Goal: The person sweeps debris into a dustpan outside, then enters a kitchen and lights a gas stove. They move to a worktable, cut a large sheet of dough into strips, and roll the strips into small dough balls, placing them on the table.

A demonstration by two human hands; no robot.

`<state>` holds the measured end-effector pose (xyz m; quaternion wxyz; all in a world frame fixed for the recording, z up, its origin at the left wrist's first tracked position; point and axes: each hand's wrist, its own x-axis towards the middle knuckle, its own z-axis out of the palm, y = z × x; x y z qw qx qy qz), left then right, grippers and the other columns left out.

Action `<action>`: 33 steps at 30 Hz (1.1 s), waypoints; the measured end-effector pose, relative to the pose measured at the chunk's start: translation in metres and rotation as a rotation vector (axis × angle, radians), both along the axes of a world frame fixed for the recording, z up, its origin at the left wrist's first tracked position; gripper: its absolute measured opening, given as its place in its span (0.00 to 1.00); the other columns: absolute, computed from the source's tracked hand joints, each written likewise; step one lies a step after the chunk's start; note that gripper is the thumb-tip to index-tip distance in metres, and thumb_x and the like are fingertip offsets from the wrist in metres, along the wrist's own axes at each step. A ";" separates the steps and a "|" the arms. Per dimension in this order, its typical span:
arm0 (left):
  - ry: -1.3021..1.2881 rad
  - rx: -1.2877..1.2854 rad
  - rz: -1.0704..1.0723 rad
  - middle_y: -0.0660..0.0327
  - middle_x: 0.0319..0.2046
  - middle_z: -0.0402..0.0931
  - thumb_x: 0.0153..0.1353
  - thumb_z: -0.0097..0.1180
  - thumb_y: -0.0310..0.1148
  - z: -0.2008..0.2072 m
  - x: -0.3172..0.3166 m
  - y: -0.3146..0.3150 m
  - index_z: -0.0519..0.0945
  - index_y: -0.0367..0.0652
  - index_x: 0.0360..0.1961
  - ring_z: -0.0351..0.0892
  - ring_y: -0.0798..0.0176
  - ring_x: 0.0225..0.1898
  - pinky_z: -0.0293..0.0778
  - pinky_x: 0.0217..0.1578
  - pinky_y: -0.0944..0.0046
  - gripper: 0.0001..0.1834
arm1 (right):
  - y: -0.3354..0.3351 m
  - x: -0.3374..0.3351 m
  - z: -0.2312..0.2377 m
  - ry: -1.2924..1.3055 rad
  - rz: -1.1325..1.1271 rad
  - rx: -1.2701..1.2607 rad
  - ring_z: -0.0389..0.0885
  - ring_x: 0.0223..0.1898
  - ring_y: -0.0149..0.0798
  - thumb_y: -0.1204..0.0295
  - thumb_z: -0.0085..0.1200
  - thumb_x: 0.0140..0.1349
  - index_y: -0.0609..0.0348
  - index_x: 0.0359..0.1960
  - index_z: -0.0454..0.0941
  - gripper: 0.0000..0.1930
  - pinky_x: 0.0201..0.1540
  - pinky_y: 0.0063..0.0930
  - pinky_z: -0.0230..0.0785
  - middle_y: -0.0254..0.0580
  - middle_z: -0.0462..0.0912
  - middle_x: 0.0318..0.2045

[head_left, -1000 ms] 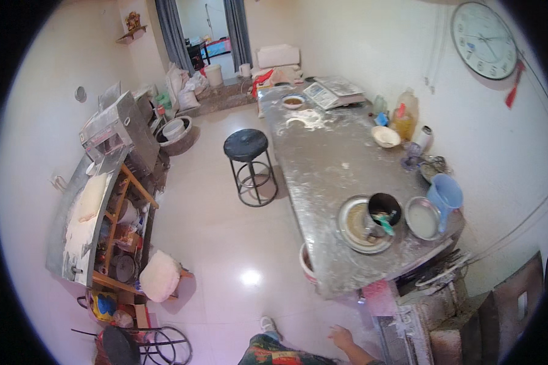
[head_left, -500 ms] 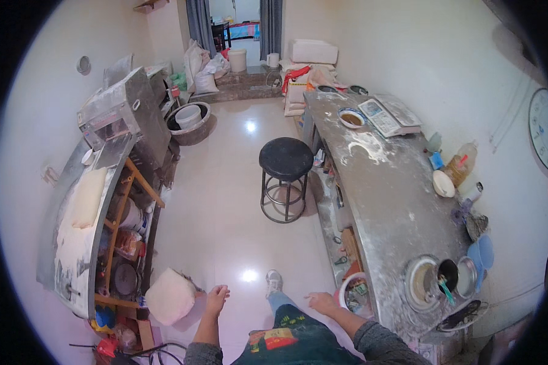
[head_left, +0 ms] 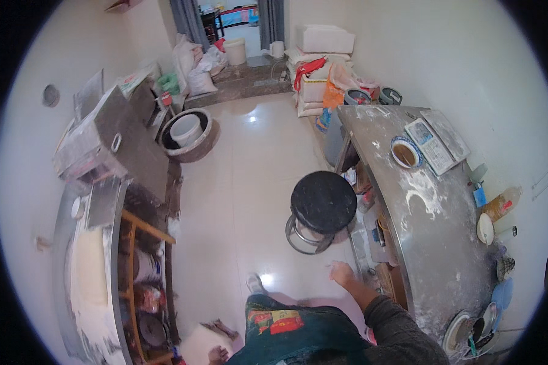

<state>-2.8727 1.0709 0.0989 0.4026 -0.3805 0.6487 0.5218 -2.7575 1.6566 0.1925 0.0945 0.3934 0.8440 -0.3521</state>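
Note:
My right hand (head_left: 342,274) hangs in the air over the tiled floor with loose fingers and nothing in it. It is just below a black round stool (head_left: 323,204) and left of the long steel table (head_left: 435,243), which is dusted with flour. My left hand (head_left: 218,340) is low at the picture's bottom edge, blurred, above a white bucket (head_left: 195,347); it seems to hold nothing. My patterned trousers and one shoe (head_left: 254,283) show between the hands.
On the table are a bowl of brown liquid (head_left: 405,153), a flat scale (head_left: 438,140), an oil bottle (head_left: 500,207) and stacked dishes (head_left: 469,328). A steel machine (head_left: 112,146) and a flour-covered bench (head_left: 91,274) line the left wall. A basin (head_left: 186,131) and sacks (head_left: 195,64) stand near the doorway.
The view has swung left and forward along the table. The stool is now closer, and both hands have dropped lower, the left one toward the bottom edge.

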 end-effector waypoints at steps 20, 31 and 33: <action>0.612 0.273 -0.681 0.64 0.23 0.71 0.57 0.45 0.41 0.013 -0.703 0.519 0.72 0.48 0.31 0.70 0.69 0.23 0.63 0.18 0.72 0.10 | 0.161 -0.333 -0.039 0.243 -0.058 0.008 0.75 0.39 0.47 0.67 0.42 0.57 0.57 0.34 0.74 0.10 0.41 0.36 0.70 0.48 0.75 0.35; 0.241 -0.023 -1.249 0.54 0.31 0.75 0.54 0.46 0.44 -0.003 -0.794 0.645 0.75 0.42 0.39 0.74 0.54 0.31 0.71 0.31 0.52 0.19 | 0.408 -0.529 -0.007 0.413 -0.253 0.049 0.76 0.38 0.51 0.60 0.40 0.60 0.56 0.41 0.75 0.17 0.42 0.41 0.67 0.50 0.78 0.37; -0.262 0.298 -0.877 0.55 0.39 0.76 0.61 0.45 0.40 -0.002 -0.854 0.664 0.75 0.40 0.43 0.76 0.58 0.39 0.72 0.43 0.56 0.17 | 0.451 -0.545 -0.017 0.452 -0.258 0.133 0.76 0.36 0.52 0.60 0.40 0.60 0.57 0.41 0.75 0.16 0.40 0.41 0.68 0.51 0.78 0.35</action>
